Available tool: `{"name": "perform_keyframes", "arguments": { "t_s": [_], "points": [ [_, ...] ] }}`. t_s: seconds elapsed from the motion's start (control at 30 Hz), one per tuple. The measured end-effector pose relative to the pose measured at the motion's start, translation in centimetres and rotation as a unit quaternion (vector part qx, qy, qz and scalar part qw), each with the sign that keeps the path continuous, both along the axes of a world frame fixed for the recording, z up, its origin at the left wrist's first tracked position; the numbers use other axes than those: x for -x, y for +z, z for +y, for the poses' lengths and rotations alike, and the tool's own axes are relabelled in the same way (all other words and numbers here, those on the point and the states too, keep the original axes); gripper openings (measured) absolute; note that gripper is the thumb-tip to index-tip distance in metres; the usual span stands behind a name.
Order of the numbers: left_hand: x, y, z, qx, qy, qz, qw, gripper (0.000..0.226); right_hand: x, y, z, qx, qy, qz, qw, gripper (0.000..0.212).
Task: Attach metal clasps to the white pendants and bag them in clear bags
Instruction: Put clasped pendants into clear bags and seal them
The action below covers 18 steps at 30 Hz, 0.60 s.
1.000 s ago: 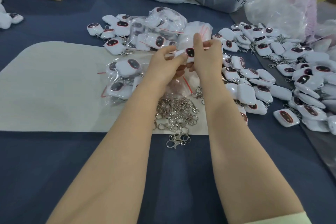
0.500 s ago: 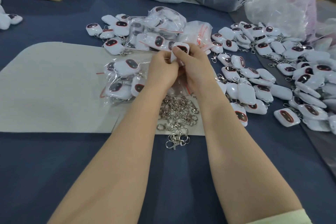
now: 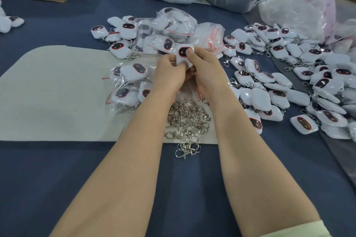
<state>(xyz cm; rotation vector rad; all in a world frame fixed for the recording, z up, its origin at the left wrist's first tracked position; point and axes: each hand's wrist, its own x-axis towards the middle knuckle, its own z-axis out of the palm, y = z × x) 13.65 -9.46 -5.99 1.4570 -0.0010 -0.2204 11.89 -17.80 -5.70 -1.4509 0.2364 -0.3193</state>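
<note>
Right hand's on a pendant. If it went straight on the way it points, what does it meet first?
Probably the heap of bagged pendants just beyond the held pendant that the right hand grips; depth is unclear from this one view.

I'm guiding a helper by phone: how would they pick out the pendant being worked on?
Find the pale mat on the blue table; beyond the clasp pile at its right end, the left hand and right hand meet. They hold one white pendant, dark oval showing. It alone is in hand, not lying in a heap.
</note>
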Motion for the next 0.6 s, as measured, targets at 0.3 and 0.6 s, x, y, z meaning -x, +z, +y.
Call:
{"name": "perform_keyframes", "arguments": {
  "t_s": [0.3, 0.6],
  "points": [
    [0.06, 0.25, 0.00, 0.073, -0.002, 0.018, 0.997, 0.024, -0.32, -0.16, -0.27, -0.041, -0.004, 0.008, 0.999, 0.017],
    [-0.02, 0.31, 0.20, 0.066, 0.019, 0.025, 0.997, 0.021, -0.10, -0.41, -0.42, 0.097, 0.022, 0.012, 0.995, 0.026]
  ]
}}
